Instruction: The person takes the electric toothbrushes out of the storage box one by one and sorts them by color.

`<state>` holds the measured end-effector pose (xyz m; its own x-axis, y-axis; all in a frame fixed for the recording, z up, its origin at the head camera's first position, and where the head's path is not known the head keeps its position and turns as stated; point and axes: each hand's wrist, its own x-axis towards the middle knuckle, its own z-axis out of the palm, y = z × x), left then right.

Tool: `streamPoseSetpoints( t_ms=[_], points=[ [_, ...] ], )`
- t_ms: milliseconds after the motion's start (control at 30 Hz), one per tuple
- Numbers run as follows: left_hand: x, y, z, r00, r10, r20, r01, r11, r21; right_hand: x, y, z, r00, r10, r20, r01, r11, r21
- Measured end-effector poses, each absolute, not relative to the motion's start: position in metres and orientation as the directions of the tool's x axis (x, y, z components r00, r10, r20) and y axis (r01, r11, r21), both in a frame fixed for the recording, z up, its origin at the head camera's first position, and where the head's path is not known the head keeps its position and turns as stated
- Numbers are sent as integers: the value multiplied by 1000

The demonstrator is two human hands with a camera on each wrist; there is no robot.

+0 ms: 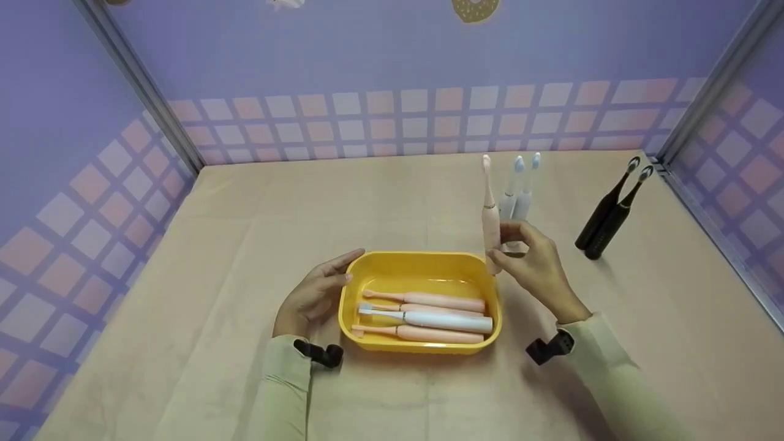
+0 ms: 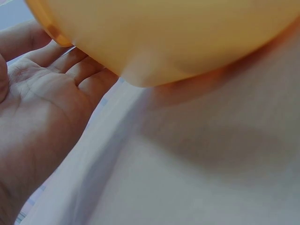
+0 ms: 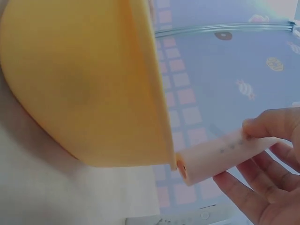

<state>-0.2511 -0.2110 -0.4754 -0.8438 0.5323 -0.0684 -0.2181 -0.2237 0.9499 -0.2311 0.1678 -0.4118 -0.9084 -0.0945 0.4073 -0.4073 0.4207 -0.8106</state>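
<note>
My left hand [image 1: 315, 293] holds the left side of a yellow plastic basin [image 1: 422, 347], with fingers at its rim and against its outer wall. Inside lie pink electric toothbrushes [image 1: 444, 300] and a white electric toothbrush [image 1: 450, 321], heads to the left. At the basin's far right corner, my right hand [image 1: 539, 266] pinches another pink electric toothbrush [image 1: 491, 226] by its handle, brush head up. Its lower end overlaps the rim in the head view. The right wrist view shows the handle [image 3: 213, 157] between thumb and fingers, its base beside the rim.
Two white electric toothbrushes [image 1: 522, 205] stand upright behind my right hand, partly hidden by it. Farther right stand two black electric toothbrushes [image 1: 606, 223]. A cream cloth [image 1: 294, 208] covers the table. Purple patterned walls [image 1: 392, 55] rise at the back and sides, with metal posts at the corners.
</note>
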Motion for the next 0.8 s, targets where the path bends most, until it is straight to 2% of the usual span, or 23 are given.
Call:
streamPoseSetpoints(
  t_ms=[533,800],
  points=[
    [-250,-211,-477,-849,524,-66,-209,-219,953,-223,178,-426,-934,52,353,-306,396,-866],
    [-251,-210,-476,-850,522,-72,-214,-217,952,-219,181,-434,-942,67,329,-274,411,-870]
  ],
)
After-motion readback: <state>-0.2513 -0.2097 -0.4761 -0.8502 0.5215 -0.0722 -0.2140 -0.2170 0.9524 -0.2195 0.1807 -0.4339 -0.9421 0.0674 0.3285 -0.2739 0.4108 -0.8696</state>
